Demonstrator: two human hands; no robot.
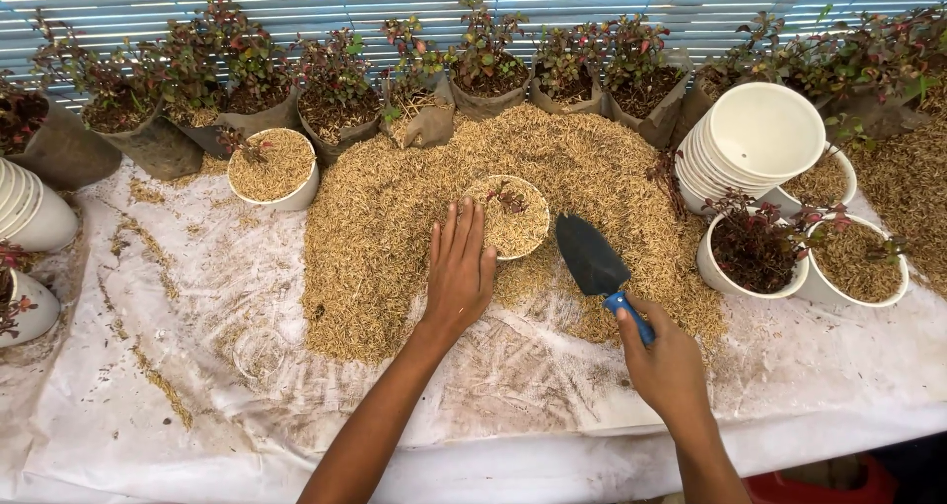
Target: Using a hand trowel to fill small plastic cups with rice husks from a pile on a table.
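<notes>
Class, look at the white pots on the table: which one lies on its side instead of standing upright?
The stack of empty white pots at the right, mouth facing the camera. The other white pots stand upright, including the husk-filled pot by the left hand.

No labels, signs or screens show anywhere. The only packages are soft grey-brown grow bags (158, 144) — floppy plastic sacks, open at the top, each filled with dark soil and a small red-and-green plant. They stand in a row along the far edge of the worktop (148, 405), from the left corner to the right, just behind the heap of husks (395, 218). One bag (431, 119) near the middle sags, its rim folded — touching the heap.
</notes>
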